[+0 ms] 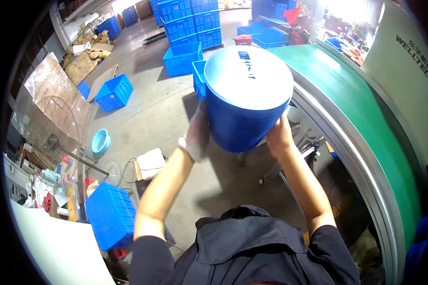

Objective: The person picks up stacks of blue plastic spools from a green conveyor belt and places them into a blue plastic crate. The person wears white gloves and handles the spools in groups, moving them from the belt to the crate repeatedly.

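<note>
Out in front of me I hold a large blue round tub (245,123), raised off the floor. Its flat, pale round face (249,78) is turned up toward me and carries dark markings. My left hand (198,133), in a thin whitish glove with a cuff at the wrist, presses against the tub's left side. On the opposite side my right hand (279,137) grips the wall low down. The tub hides part of the fingers of both hands. Both arms reach forward, slightly bent.
A green conveyor belt (352,95) with a metal frame curves along my right. Stacked blue crates (180,28) stand ahead, with an open blue crate (183,59) before them. To the left are a standing fan (52,141), a light-blue basin (101,141) and a blue crate (110,214).
</note>
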Available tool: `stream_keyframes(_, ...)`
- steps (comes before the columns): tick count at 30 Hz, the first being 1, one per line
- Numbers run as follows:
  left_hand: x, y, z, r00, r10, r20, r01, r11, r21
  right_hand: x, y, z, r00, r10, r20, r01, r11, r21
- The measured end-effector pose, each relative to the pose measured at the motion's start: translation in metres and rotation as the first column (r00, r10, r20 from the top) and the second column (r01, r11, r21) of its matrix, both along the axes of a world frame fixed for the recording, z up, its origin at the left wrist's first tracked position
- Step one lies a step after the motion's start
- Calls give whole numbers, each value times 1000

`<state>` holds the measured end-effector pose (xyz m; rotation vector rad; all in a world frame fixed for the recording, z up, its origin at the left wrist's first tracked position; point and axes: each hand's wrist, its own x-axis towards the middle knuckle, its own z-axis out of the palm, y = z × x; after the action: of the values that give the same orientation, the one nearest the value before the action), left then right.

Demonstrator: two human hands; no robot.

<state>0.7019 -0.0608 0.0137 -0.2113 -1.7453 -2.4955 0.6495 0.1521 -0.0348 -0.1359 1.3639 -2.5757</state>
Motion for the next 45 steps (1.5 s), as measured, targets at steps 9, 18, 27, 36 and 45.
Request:
stream_keyframes(9, -37, -46, -224, 895, 179, 410, -312, 906, 286, -39, -58, -167, 954, 94, 283, -86, 995, -41)
stream_keyframes(18, -139, -49, -283, 868, 47, 494, -374, 717, 588, -156, -68, -252, 932, 127, 339, -158, 985, 66)
stream_keyframes(27, -274, -85, -372, 909, 37, 414, -283, 785, 551, -279, -96, -347, 863, 218, 456, -92, 955, -283)
stream_keyframes(36, -432, -113, -484, 833, -12, 553, -307, 821, 481, -382, -112, -460, 810, -118, 574, 87, 993, 80)
stream_keyframes(45, -554, -106, -540, 797, -102, 596, -152, 920, 360, -487, -96, -531, 619, -463, 635, 360, 885, 295)
